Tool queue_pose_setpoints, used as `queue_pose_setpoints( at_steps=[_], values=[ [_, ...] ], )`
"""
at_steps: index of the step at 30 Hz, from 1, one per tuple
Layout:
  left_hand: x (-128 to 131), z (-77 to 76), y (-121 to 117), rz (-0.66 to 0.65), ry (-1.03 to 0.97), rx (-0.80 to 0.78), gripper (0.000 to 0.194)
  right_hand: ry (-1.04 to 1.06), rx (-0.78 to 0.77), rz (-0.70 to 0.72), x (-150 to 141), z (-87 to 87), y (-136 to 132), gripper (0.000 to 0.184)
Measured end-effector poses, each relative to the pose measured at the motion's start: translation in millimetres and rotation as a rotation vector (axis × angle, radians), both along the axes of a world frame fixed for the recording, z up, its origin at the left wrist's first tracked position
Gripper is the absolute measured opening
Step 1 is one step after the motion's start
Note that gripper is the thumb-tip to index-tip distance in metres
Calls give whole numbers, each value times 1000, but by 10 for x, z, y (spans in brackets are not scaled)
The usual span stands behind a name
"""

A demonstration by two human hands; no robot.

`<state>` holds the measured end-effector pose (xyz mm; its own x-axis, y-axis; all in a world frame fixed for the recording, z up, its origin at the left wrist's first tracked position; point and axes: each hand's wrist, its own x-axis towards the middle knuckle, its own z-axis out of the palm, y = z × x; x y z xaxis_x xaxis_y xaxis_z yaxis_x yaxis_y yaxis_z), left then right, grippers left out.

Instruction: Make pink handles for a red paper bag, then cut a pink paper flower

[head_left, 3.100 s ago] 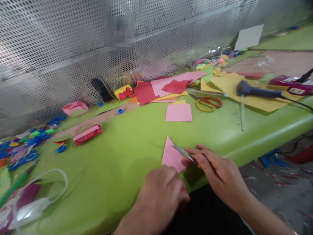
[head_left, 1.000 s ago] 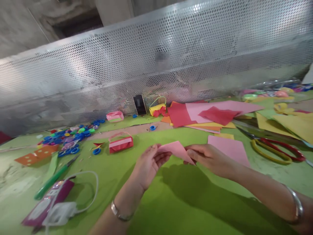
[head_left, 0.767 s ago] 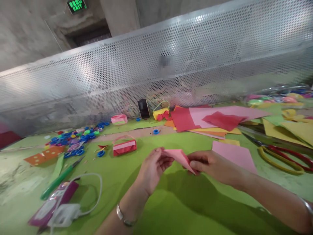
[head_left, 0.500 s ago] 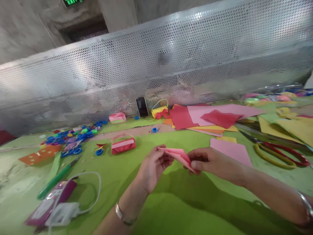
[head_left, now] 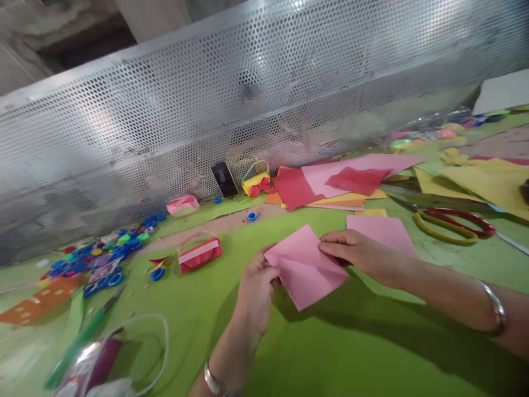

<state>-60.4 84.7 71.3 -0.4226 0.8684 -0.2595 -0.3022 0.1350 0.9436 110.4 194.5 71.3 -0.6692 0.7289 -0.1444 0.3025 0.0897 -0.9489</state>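
A square of pink paper (head_left: pixel 308 270) with a crease across it is held above the green table covering (head_left: pixel 314 353). My left hand (head_left: pixel 258 292) grips its left corner between thumb and fingers. On the opposite side, my right hand (head_left: pixel 361 253) pinches the upper right edge, its fingertips partly behind the sheet. Another pink sheet (head_left: pixel 384 234) lies flat behind my right hand. To the left stands a small red and pink paper bag (head_left: pixel 200 255) with a handle.
Scissors (head_left: pixel 452 225) with red and yellow handles lie on the right, below stacked coloured paper (head_left: pixel 297 187). Blue rings and beads (head_left: pixel 99 256), a green-handled tool (head_left: pixel 78 347) and a white cable (head_left: pixel 165 344) are on the left. A phone (head_left: pixel 224 179) leans against the perforated metal panel (head_left: pixel 173 110).
The pink paper was folded and seen nearly edge-on; now it is opened out into a square facing me. My view has shifted slightly to the right and tilted.
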Motion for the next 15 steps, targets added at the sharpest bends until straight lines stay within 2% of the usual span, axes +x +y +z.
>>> queue_pose_setpoints(
  at_steps=[3, 10, 15],
  values=[
    [-10, -4, 3, 12, -39, 2, 27, -21, -8, 43, -19, -15, -46, 35],
    [-25, -2, -11, 118, -135, -54, 38, 23, -20, 93, -7, -100, -97, 39],
    [-6, -16, -22, 106, -93, -82, 37, -56, 135, 107, 11, -104, -140, 36]
  ],
)
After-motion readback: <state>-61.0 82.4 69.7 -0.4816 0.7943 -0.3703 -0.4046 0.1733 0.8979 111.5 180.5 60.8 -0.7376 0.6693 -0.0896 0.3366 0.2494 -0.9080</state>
